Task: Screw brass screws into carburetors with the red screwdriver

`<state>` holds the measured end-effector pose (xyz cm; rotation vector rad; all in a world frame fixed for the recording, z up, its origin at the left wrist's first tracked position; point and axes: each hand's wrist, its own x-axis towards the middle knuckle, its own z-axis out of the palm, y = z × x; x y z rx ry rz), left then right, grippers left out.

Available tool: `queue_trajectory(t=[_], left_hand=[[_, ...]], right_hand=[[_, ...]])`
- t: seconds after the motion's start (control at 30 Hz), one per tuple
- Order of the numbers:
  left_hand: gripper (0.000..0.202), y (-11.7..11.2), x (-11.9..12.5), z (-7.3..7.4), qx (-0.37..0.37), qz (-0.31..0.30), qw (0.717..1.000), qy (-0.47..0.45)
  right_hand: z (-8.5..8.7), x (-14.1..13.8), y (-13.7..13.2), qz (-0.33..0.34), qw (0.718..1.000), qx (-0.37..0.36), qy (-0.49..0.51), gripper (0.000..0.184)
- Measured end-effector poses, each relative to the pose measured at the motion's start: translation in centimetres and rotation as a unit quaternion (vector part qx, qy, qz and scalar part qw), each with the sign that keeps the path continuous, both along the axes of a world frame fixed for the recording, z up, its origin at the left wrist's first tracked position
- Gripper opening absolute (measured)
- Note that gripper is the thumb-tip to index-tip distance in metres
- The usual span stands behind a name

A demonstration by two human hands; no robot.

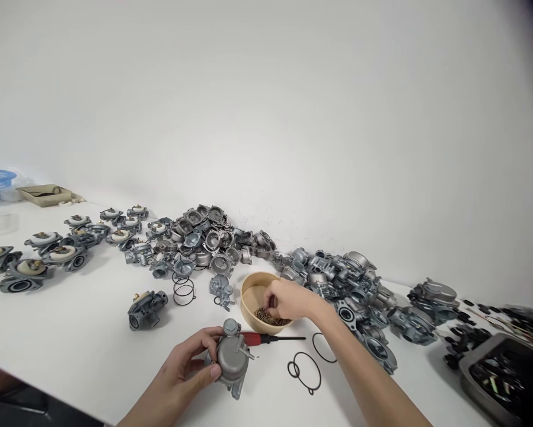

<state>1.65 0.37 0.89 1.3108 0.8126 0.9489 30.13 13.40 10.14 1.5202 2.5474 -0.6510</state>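
My left hand [184,370] is wrapped round a grey metal carburetor [232,356] with a round bowl, held just above the white table near its front edge. Over a tan bowl [251,289] of small brass screws [268,318], my right hand [288,301] reaches in with its fingers pinched together among them. What those fingertips hold is too small to see. A red-handled screwdriver [266,338] lies between the bowl and the carburetor.
Black O-rings [305,369] lie right of the carburetor, more [184,290] further left. One carburetor [146,307] stands alone. A heap of grey castings [337,279] runs along the wall. Assembled units [48,255] sit far left. A grey tray [501,370] is at right.
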Motion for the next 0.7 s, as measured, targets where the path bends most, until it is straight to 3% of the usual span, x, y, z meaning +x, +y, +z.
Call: queue_trajectory(t=[0.27,0.53,0.7], left_hand=[[0.026,0.0,0.0,0.1,-0.007,0.001,1.0,0.002],[0.025,0.0,0.0,0.0,-0.011,-0.003,1.0,-0.006],[0.027,-0.1,0.0,0.3,-0.009,-0.001,1.0,-0.001]], right_hand=[[-0.1,1.9,0.9,-0.009,0.997,-0.027,0.07,0.02],[-0.8,1.5,1.2,-0.021,0.994,0.018,0.107,0.026],[-0.6,0.9,0.7,-0.017,0.998,-0.011,0.057,0.01]])
